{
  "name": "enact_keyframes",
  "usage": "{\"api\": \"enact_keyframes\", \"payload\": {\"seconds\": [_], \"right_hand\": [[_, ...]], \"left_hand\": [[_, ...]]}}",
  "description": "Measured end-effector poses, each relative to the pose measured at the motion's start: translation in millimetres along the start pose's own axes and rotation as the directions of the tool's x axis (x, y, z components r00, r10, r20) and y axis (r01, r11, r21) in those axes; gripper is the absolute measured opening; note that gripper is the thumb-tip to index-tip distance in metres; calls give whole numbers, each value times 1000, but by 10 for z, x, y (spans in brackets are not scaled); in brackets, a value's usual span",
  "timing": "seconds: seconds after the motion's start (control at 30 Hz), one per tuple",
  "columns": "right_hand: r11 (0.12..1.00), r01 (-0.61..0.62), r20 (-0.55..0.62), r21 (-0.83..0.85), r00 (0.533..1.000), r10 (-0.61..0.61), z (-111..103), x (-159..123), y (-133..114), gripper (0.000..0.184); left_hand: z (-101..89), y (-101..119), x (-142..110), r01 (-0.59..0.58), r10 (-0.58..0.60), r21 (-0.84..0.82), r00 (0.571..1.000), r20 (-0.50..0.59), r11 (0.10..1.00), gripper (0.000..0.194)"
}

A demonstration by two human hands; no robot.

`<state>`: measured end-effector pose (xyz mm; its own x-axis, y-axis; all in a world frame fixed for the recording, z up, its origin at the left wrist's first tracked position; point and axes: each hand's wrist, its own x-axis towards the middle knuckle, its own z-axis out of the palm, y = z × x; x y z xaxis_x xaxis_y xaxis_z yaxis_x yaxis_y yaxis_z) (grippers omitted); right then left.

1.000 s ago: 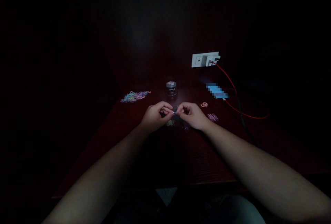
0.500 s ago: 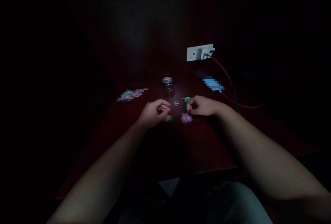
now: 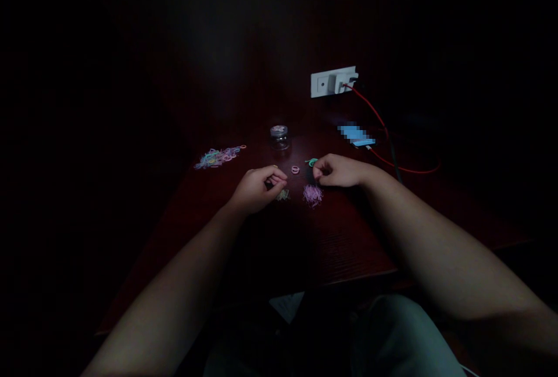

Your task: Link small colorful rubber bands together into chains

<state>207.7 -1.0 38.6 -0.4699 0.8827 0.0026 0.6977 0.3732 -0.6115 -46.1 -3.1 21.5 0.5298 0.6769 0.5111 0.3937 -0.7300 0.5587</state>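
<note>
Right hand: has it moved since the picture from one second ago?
Yes. Judged against the wall socket, the right hand has moved to the right, away from the left hand.

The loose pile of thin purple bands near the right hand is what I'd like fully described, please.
The loose, tangled pile of thin pinkish-purple bands, seemingly rubber or elastic, lies on the dark red, wood-grained table, stray ends poking from its edges. It sits right of the yellowish pile, just below the bare right hand in the picture; contact is unclear.
</note>
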Motion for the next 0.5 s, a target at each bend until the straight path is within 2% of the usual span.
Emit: {"api": "enact_keyframes", "payload": {"seconds": [0.13,0.2,0.33,0.4,0.5], "right_hand": [[999,6,48,-36,999,-4,38,4,-23,7],[999,9,46,-32,999,-8,68,14,-33,8],[999,24,-9,-33,1000,-24,111,35,-54,7],[998,54,-35,-29,998,-55,123,46,-56,4],[997,65,-79,-44,994,-69,142,65,-41,4]], "left_hand": [[-7,-12,-5,10,-10,-2,998,65,1000,14],[-2,27,-15,6,-10,28,991,136,1000,13],[83,248,-52,-153,98,137,934,345,979,14],[149,378,-72,-229,138,187,904,405,955,16],[210,500,-95,-287,137,255,867,478,924,17]]}}
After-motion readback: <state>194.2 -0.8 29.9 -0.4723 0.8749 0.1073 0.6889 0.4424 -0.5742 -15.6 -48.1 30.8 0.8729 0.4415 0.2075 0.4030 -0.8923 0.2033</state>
